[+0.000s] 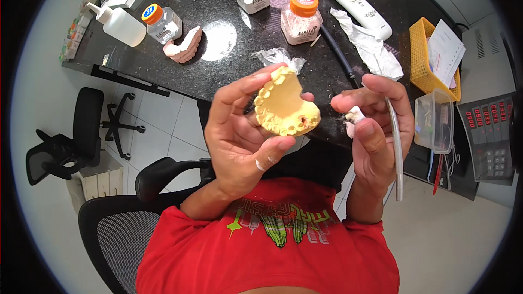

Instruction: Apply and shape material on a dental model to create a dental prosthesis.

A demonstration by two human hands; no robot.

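My left hand (pixel 234 130) grips a yellow dental cast (pixel 280 103) by its edges, with the tooth arch facing up and a small dark reddish hole on its right side. To the right of it, my right hand (pixel 378 141) pinches a small white and pinkish piece (pixel 354 117) by the thumb, with some dark marks on it, and also holds a long slim metal tool (pixel 397 158) upright between its fingers. White smudges show on my left thumb.
The dark desk (pixel 218 76) bears orange-lidded jars (pixel 301 24), a squeeze bottle (pixel 122 27), a pink cast (pixel 182 46), crumpled tissue (pixel 365 43), a black pen-like tool (pixel 340 54) and a white remote (pixel 354 0). Rightward are a yellow basket (pixel 422 62), clear box (pixel 433 125) and display panel (pixel 485 141). Chairs (pixel 87 130) stand left.
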